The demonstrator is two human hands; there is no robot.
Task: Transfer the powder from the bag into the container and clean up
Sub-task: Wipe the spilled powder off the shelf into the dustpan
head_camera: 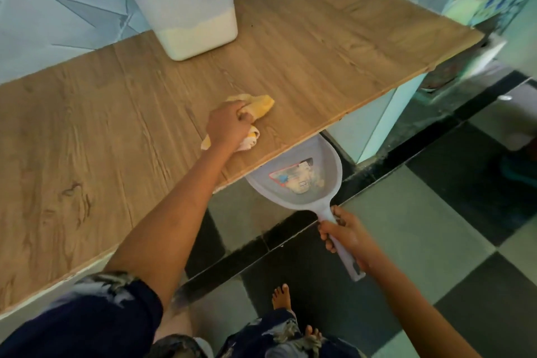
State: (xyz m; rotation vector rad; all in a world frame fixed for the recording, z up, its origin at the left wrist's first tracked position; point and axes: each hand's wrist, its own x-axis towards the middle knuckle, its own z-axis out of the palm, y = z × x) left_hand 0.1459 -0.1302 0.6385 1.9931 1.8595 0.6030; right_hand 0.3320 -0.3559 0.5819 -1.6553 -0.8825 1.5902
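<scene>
A tall translucent container (186, 3) stands at the back of the wooden counter (319, 46), with pale powder filling its bottom part. My left hand (228, 125) presses a yellow and white cloth (263, 106) onto the counter near its front edge. My right hand (347, 237) grips the handle of a pale plastic dustpan (322, 166), held just under the counter's edge, below the cloth. A crumpled printed bag (296, 177) and a little powder lie in the pan.
A tiled wall runs behind the counter. The floor below is black and light checkered tile (436, 241), and my bare feet (282, 296) stand on it. A cluttered corner lies past the counter's right end.
</scene>
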